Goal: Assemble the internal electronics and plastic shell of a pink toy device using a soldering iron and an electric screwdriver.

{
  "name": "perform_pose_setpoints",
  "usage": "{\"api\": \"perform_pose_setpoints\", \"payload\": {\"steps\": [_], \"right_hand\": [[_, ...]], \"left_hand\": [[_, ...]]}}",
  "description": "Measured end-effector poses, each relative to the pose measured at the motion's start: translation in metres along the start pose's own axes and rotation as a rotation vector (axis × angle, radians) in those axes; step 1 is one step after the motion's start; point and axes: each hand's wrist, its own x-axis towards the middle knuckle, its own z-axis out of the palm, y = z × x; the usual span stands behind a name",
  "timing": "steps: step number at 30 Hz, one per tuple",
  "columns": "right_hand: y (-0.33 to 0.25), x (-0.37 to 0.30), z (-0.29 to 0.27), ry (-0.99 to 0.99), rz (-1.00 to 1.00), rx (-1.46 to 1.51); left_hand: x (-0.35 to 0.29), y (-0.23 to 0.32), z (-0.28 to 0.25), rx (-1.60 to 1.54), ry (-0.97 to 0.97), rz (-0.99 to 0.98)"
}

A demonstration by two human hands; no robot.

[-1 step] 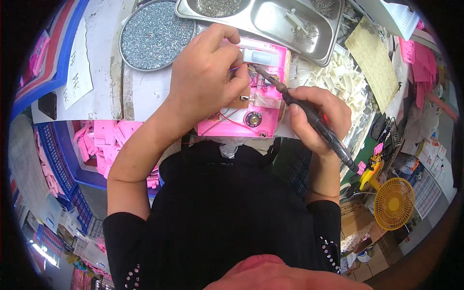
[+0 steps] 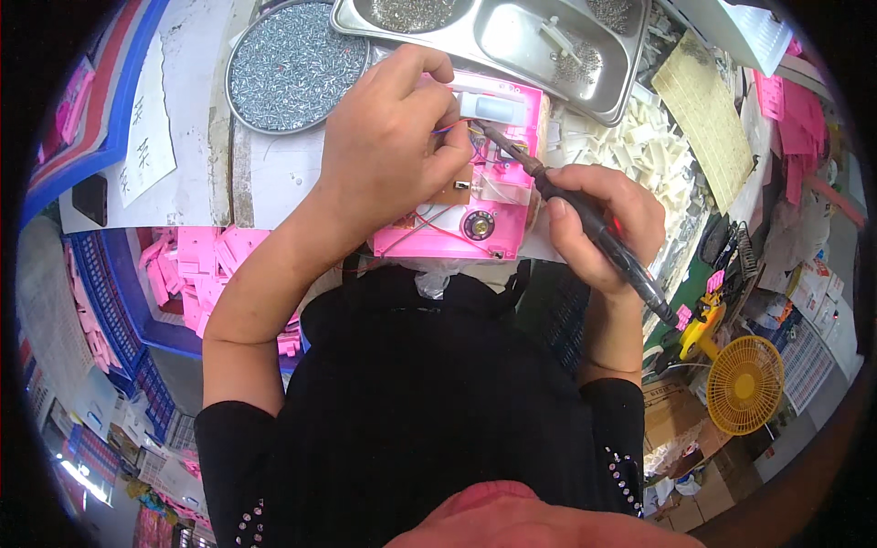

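Pink casing [image 2: 429,243], open side up, sits on the table [image 2: 274,194] near the front edge, under the left hand [image 2: 393,137]. Left hand: thumb and fingers pinched narrow on thin coloured wires [image 2: 442,132] at the casing's upper part. Right hand [image 2: 614,216]: holding a soldering iron [image 2: 581,209], pen-style, by its dark handle, metal end angled to the wires; whether the tip actually touches a joint is too small to tell. Inside the casing: brown board [image 2: 455,191], round speaker [image 2: 479,226], pale block [image 2: 493,108] near the far edge. Round dish [image 2: 283,131] of screws and metal tray [image 2: 508,35] beyond, white parts [image 2: 598,146] piled to the right.

Handling, judged: casing likely light, stiff, smooth plastic, a bit slippery; best held by the outer walls, clear of the board. Wires look soft, springy, easily torn at joints; pinch on the insulation, back from the bare ends. Iron probably light, metal end likely hot; handle only
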Motion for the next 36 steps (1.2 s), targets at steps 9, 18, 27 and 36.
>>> {"api": "perform_pose_setpoints", "payload": {"steps": [9, 18, 27, 36], "right_hand": [[-0.007, -0.024, -0.024, 0.126, 0.051, 0.075], [-0.002, -0.038, -0.028, 0.239, 0.098, 0.071], [0.001, -0.035, -0.028, 0.232, 0.066, 0.054], [0.004, -0.044, -0.034, 0.293, 0.088, 0.05]], "left_hand": [[0.0, 0.0, 0.0, 0.005, 0.008, 0.012], [-0.001, 0.001, 0.001, -0.011, -0.003, -0.012], [0.0, 0.003, -0.003, -0.013, -0.02, -0.01], [-0.003, 0.018, -0.016, -0.06, -0.081, 0.098]]}}
